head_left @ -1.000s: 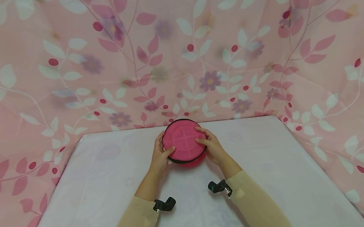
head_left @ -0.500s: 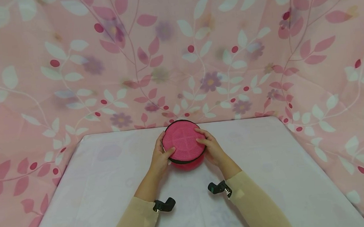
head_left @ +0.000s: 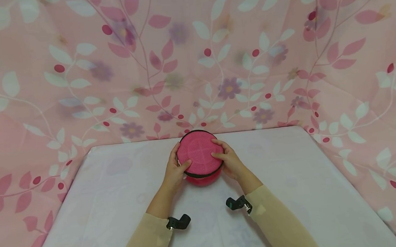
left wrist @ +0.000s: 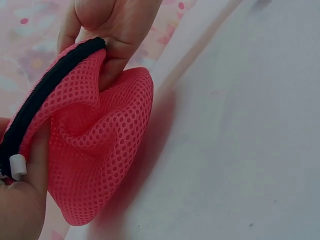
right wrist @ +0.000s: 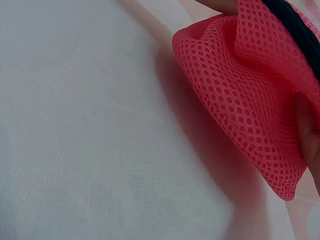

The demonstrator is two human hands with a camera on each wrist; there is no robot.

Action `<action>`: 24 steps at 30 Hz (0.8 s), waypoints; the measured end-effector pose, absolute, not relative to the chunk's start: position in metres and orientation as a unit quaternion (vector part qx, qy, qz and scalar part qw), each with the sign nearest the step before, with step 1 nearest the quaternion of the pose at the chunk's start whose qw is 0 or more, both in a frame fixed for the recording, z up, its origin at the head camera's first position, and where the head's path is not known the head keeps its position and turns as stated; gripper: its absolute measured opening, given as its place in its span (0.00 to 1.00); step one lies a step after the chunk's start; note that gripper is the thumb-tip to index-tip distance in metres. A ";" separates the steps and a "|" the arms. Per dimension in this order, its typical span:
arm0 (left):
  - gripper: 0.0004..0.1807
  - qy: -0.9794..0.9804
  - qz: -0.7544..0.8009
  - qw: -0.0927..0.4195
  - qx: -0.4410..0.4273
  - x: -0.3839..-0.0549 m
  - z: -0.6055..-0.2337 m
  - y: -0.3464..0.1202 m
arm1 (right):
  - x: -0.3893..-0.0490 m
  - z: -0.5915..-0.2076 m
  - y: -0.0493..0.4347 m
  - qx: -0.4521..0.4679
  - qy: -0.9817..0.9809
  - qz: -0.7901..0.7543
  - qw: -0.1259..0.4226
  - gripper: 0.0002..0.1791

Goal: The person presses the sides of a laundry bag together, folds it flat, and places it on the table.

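A round pink mesh laundry bag (head_left: pixel 199 152) with a black zipper edge is held up over the middle of the table, its flat top tilted toward me. My left hand (head_left: pixel 174 173) grips its left rim, thumb on the top. My right hand (head_left: pixel 233 163) grips the right rim, with two digits showing on the mesh. In the left wrist view the bag's soft body (left wrist: pixel 105 155) sags in folds below the zipper (left wrist: pixel 47 82). A white zipper pull (left wrist: pixel 18 166) lies by my left thumb. The right wrist view shows the mesh (right wrist: pixel 240 100) hanging, its shadow on the cloth. Some fingers are hidden beneath.
A white cloth with faint prints covers the table (head_left: pixel 206 223). Behind and at both sides hangs a pink curtain (head_left: pixel 193 62) with leaves and flowers. Small black wrist cameras (head_left: pixel 179 222) are strapped at both cuffs.
The bag's sagging underside has shifted slightly left and shows more below the rim. My right thumb has moved a little inward across the mesh. Both arms stay nearly in place.
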State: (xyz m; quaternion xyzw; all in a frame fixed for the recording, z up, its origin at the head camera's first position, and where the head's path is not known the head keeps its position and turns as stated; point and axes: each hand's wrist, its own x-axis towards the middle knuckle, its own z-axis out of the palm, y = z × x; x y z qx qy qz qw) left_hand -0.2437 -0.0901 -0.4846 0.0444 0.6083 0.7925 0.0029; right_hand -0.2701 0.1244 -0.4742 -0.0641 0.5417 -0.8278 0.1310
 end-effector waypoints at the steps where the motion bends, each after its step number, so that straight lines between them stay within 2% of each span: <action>1: 0.45 0.610 0.791 0.003 0.044 -0.244 -0.485 -0.090 | -0.270 -0.475 0.125 -0.061 0.544 -0.827 0.131 0.34; 11: 0.46 0.614 0.788 -0.002 0.049 -0.244 -0.489 -0.091 | -0.273 -0.481 0.126 -0.054 0.553 -0.820 0.136 0.33; 24: 0.47 0.603 0.797 0.019 0.036 -0.244 -0.494 -0.091 | -0.270 -0.477 0.130 -0.047 0.606 -0.782 0.134 0.31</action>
